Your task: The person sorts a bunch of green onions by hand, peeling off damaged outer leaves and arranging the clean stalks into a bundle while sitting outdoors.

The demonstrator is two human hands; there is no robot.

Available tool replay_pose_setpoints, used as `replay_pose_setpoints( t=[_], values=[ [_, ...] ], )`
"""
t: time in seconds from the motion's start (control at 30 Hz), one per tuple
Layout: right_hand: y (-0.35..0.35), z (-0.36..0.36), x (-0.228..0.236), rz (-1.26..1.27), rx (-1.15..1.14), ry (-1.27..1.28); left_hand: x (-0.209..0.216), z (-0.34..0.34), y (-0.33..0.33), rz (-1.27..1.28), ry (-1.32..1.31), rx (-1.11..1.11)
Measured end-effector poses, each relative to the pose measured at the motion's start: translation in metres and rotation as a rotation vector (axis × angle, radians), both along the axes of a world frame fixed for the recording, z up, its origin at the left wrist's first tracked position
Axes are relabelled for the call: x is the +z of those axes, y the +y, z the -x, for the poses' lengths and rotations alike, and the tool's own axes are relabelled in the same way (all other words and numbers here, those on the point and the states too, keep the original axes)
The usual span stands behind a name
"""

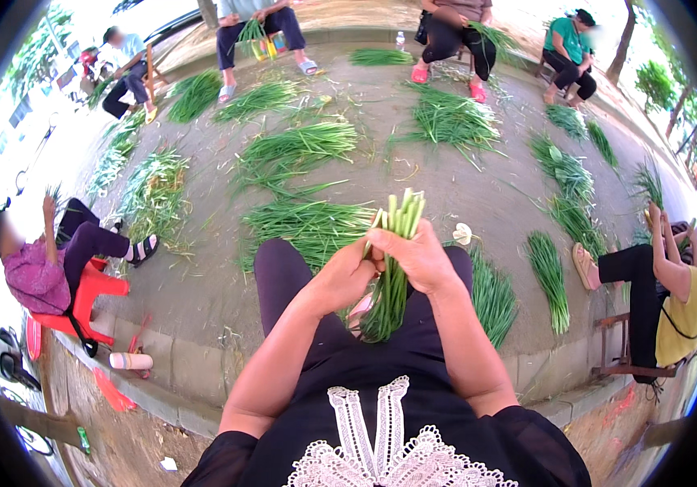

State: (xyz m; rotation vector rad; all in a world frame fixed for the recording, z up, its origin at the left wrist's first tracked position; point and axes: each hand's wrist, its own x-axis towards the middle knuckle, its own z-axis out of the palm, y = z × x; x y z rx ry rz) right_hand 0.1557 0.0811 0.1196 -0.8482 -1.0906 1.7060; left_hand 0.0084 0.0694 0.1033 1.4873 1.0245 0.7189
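A bunch of long green chive-like stalks is upright in front of my lap, its pale cut ends at the top and the dark green part hanging down between my knees. My right hand wraps round the upper part, thumb across the stalks. My left hand is closed at the bunch's left side, fingertips pinching stalks there; exactly how many is hidden. Beyond my left knee lies a loose heap of the same greens. By my right knee lies another pile.
More heaps of greens lie across the grey pavement. A small white object rests beyond my right knee. Several people sit around, one on a red plastic stool at left. A pale bottle lies near the kerb.
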Motion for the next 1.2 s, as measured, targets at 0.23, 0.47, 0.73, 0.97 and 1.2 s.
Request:
replay_pose_setpoints(
  t=[0.23, 0.47, 0.73, 0.97, 1.2],
  values=[
    [-0.005, 0.006, -0.007, -0.058, -0.094, 0.062, 0.003, 0.001, -0.014, 0.157, -0.355, 0.043],
    [-0.014, 0.017, 0.001, 0.038, -0.113, 0.238, -0.012, 0.002, -0.017, 0.060, -0.023, -0.073],
    [-0.022, 0.007, 0.015, -0.074, 0.037, 0.159, -0.024, 0.004, -0.026, 0.154, -0.262, -0.092],
    [-0.024, 0.013, 0.007, -0.110, 0.031, 0.167, -0.019, -0.011, -0.028, 0.208, -0.401, -0.207],
    [-0.025, 0.003, 0.021, -0.742, -0.622, -0.112, -0.015, -0.017, -0.047, 0.275, -0.346, -0.158]
  ],
)
